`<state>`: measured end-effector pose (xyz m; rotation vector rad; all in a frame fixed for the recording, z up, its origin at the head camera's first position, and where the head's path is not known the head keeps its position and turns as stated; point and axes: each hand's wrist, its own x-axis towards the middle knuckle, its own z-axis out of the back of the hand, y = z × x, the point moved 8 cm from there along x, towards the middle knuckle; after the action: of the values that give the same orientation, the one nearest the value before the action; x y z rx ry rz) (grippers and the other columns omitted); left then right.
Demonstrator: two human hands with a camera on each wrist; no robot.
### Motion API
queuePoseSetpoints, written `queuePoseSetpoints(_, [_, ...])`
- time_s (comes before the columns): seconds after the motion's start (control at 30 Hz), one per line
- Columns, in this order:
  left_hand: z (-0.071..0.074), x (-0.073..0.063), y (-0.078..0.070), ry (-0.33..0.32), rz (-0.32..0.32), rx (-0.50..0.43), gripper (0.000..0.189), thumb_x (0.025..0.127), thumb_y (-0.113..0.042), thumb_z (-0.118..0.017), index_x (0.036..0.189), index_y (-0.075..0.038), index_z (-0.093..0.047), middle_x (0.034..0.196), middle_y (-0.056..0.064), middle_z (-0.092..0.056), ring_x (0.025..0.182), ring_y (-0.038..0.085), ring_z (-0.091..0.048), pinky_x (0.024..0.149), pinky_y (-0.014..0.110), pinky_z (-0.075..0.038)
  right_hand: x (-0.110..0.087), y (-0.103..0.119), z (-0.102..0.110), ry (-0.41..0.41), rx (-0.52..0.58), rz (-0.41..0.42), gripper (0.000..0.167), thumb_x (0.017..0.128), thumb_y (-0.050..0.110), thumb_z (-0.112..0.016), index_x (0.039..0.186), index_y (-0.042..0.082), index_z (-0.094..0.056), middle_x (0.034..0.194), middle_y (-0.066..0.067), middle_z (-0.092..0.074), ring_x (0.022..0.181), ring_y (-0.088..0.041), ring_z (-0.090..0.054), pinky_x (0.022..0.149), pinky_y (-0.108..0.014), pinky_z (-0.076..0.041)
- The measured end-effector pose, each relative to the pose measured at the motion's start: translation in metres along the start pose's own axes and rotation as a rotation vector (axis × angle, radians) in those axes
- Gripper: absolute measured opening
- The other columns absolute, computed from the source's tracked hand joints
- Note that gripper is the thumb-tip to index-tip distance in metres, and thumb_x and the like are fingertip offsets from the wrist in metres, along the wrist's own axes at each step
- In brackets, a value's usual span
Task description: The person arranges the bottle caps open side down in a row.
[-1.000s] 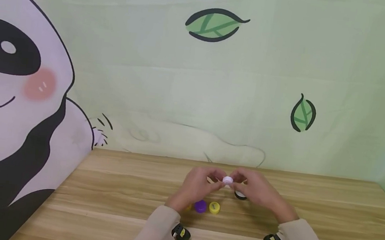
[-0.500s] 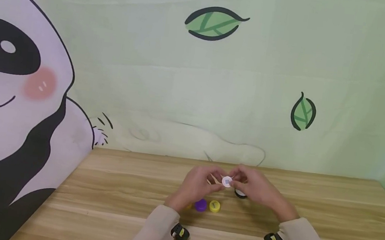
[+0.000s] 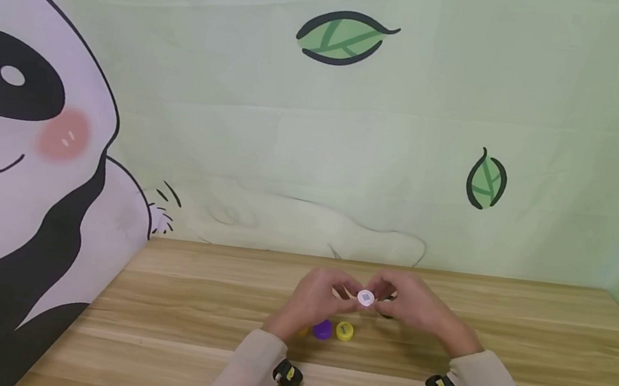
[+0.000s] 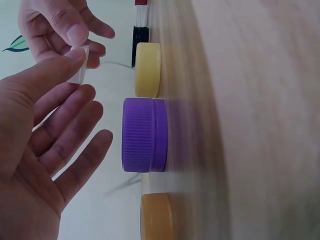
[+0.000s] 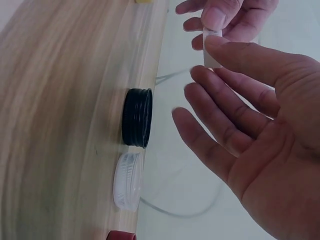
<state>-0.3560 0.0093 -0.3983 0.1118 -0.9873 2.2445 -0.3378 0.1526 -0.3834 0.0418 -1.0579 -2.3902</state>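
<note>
Both hands meet above the wooden table, holding a small white bottle cap (image 3: 365, 298) between them. My left hand (image 3: 320, 294) pinches its left edge between thumb and fingers. From the other side my right hand (image 3: 412, 299) grips it with thumb and fingertips. The cap's round face, with a greyish square mark, shows in the head view; both wrist views see it edge-on. Below the hands stand a yellow cap (image 3: 344, 331) and a purple cap (image 3: 322, 330) with ribbed sides. An orange cap (image 4: 156, 217) lies beyond the purple one, mostly covered by my left hand in the head view.
A black cap (image 5: 137, 118), a clear white ribbed cap (image 5: 127, 181) and a red cap (image 5: 121, 235) continue the row on the right. The wooden table (image 3: 184, 313) ends at a green printed backdrop (image 3: 209, 110) with a panda (image 3: 3, 181).
The white cap has turned, so its marked flat face shows instead of its side. Both hands have kept their hold and dipped slightly in the last half second. The caps on the table stay put.
</note>
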Motion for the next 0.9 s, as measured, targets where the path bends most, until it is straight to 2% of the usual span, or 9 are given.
queuePoseSetpoints(0.1, [-0.002, -0.002, 0.0, 0.028, 0.008, -0.003, 0.02, 0.09, -0.027, -0.088, 0.105, -0.015, -0.085, 0.099, -0.007, -0.079, 0.085, 0.007, -0.071, 0.077, 0.024, -0.055, -0.001, 0.0, -0.003, 0.033, -0.002, 0.005, 0.016, 0.092, 0.004, -0.082, 0.104, 0.009, -0.073, 0.095, 0.004, -0.072, 0.091, -0.016, -0.066, 0.085, -0.039, -0.056])
queuePoseSetpoints(0.27, [-0.009, -0.004, 0.005, 0.101, 0.071, -0.077, 0.015, 0.09, -0.024, -0.089, 0.102, -0.016, -0.084, 0.088, -0.013, -0.076, 0.084, 0.004, -0.068, 0.078, 0.024, -0.056, -0.005, -0.002, -0.009, 0.105, 0.019, -0.02, 0.017, 0.091, 0.004, -0.083, 0.104, 0.008, -0.072, 0.095, 0.003, -0.072, 0.089, -0.016, -0.066, 0.082, -0.035, -0.057])
queuePoseSetpoints(0.5, [-0.017, -0.006, 0.007, 0.157, 0.119, -0.122, 0.016, 0.088, -0.019, -0.09, 0.102, -0.013, -0.083, 0.09, -0.012, -0.077, 0.083, 0.002, -0.069, 0.08, 0.023, -0.056, -0.009, -0.005, -0.015, 0.151, 0.056, -0.048, 0.019, 0.09, 0.002, -0.083, 0.104, 0.007, -0.071, 0.095, 0.001, -0.071, 0.088, -0.017, -0.066, 0.081, -0.034, -0.057])
queuePoseSetpoints(0.9, [-0.026, -0.008, 0.003, 0.226, 0.104, -0.082, 0.016, 0.087, -0.017, -0.091, 0.099, -0.011, -0.083, 0.086, -0.013, -0.076, 0.079, -0.001, -0.068, 0.076, 0.02, -0.055, -0.013, -0.009, -0.023, 0.183, 0.055, -0.063, 0.02, 0.088, 0.002, -0.085, 0.1, 0.007, -0.07, 0.092, 0.001, -0.07, 0.085, -0.017, -0.065, 0.076, -0.031, -0.056])
